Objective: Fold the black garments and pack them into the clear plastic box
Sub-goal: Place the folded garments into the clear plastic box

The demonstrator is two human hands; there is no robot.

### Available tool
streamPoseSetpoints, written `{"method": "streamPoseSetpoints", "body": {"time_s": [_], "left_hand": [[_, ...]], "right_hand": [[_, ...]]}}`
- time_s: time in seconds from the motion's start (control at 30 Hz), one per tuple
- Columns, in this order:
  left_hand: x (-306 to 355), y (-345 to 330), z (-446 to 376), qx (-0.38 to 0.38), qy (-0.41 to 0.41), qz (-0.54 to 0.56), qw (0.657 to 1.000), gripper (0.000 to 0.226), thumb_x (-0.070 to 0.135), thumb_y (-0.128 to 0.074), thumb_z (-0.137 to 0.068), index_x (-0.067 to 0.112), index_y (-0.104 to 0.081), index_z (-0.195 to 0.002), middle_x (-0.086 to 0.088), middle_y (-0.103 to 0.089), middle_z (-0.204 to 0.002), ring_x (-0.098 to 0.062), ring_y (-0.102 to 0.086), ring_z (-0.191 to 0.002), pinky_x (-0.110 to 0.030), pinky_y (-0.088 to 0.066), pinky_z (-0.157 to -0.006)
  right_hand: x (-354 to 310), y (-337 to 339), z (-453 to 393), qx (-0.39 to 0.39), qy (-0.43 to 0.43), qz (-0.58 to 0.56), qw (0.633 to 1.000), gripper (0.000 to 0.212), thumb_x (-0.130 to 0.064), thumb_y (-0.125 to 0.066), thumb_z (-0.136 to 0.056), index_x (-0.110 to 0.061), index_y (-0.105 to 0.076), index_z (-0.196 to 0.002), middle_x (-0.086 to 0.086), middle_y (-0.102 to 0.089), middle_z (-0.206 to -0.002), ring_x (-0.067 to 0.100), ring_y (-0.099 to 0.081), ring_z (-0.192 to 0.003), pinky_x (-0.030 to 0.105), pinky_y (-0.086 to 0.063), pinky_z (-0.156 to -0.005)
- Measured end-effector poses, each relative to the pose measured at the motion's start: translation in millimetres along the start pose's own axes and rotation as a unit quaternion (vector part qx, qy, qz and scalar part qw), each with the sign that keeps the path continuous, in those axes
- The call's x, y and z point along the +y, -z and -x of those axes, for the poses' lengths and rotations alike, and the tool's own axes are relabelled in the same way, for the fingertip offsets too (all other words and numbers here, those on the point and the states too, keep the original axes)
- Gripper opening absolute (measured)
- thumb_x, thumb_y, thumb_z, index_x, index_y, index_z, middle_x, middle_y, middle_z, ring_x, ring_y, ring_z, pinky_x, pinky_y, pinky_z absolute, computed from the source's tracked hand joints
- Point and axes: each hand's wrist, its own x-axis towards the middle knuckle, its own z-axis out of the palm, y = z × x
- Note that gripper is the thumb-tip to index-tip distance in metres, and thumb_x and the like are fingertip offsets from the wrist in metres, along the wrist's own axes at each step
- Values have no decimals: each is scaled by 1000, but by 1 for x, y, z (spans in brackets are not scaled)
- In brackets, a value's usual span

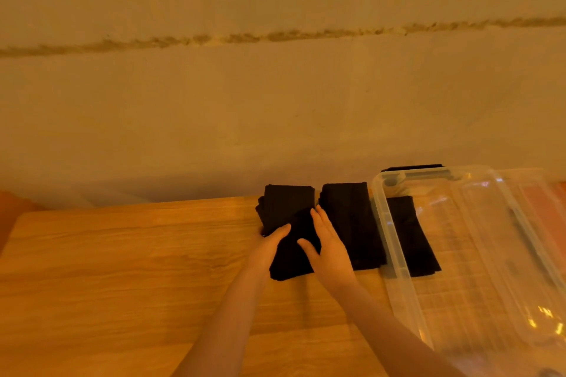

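Both hands flat, fingers straight: left hand [269,243] + right hand [326,249] press black garment [291,263] | clear box [395,239] rim adj. right

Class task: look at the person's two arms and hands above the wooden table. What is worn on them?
Nothing that shows: the left hand and right hand are bare, without gloves, rings or a watch. Both forearms are uncovered to the picture's bottom edge, with no sleeve in view.

Folded black garments [346,223] lie flat beside the open clear plastic box [395,242].
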Motion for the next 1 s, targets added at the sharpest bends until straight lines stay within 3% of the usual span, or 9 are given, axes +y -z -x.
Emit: {"method": "streamPoseSetpoints", "body": {"time_s": [0.1, 0.17, 0.23, 0.33, 0.47, 0.63, 0.7, 0.87, 1.0], "left_hand": [[8, 12, 24, -13, -34, 65, 997, 41, 19, -73, -78, 17, -57, -116, -8, -66, -106, -26, -65, -94, -40, -55, -76], [17, 17, 40, -21, -52, 100, 993, 42, 17, -73, -77, 15, -58, -116, -10, -67, -106, -28, -66, -94, -40, -55, -72], [27, 20, 54, -40, -71, 121, 989, 46, 14, -73, -73, 14, -58, -117, -11, -67, -108, -29, -65, -96, -40, -55, -71], [45, 25, 74, -84, -88, 114, 986, 54, 11, -74, -64, 11, -58, -116, -12, -67, -105, -29, -65, -95, -37, -55, -68], [65, 25, 92, -114, -95, 74, 986, 34, 3, -67, -76, 11, -59, -108, -12, -66, -100, -29, -64, -90, -38, -53, -65], [74, 1, 106, -146, -73, 66, 984, 12, 12, -64, -82, 9, -63, -94, -12, -69, -88, -29, -63, -86, -39, -51, -67], [78, -13, 108, -154, -65, 47, 985, 15, 21, -64, -83, 10, -62, -94, -13, -67, -91, -29, -63, -86, -40, -50, -66], [73, -58, 112, -206, -53, 26, 977, 22, 27, -64, -82, 10, -63, -96, -13, -69, -90, -29, -64, -88, -41, -51, -71], [71, -101, 111, -243, -44, 0, 969, 15, 24, -61, -86, 11, -63, -94, -9, -73, -80, -26, -63, -88, -39, -51, -77]], "right_hand": [[-16, 8, -2, -6, -56, -158, 986, 88, -31, -65, -84, -24, -6, -149, -8, -20, -153, 10, -27, -137, 25, -31, -107], [-26, 16, -7, -62, -100, -292, 949, 100, -32, -74, -76, -23, -5, -149, -4, -40, -140, 10, -48, -119, 25, -47, -94], [-35, 26, -10, -126, -130, -376, 909, 110, -48, -85, -52, -21, -29, -142, -2, -56, -122, 12, -60, -105, 26, -53, -84], [-44, 40, -6, -194, -134, -400, 886, 103, -59, -87, -23, -20, -57, -113, 5, -66, -109, 19, -65, -100, 29, -55, -79], [-55, 58, 0, -181, -100, -357, 911, 103, -60, -85, -14, -31, -54, -107, -2, -62, -108, 14, -62, -98, 24, -54, -73], [-58, 87, 11, -134, -94, -341, 926, 123, -60, -86, -18, -29, -41, -128, -2, -56, -120, 19, -57, -110, 41, -49, -96], [-55, 100, 19, -118, -96, -322, 934, 112, -56, -87, -29, -30, -41, -128, -4, -55, -120, 17, -56, -111, 40, -48, -97], [-32, 129, 41, -61, -117, -335, 933, 52, -28, -77, -72, -20, -53, -118, 1, -62, -113, 17, -61, -104, 35, -51, -92], [2, 158, 64, -41, -112, -350, 929, 54, -31, -78, -71, -19, -54, -118, 3, -64, -113, 18, -64, -101, 36, -53, -90]]}}
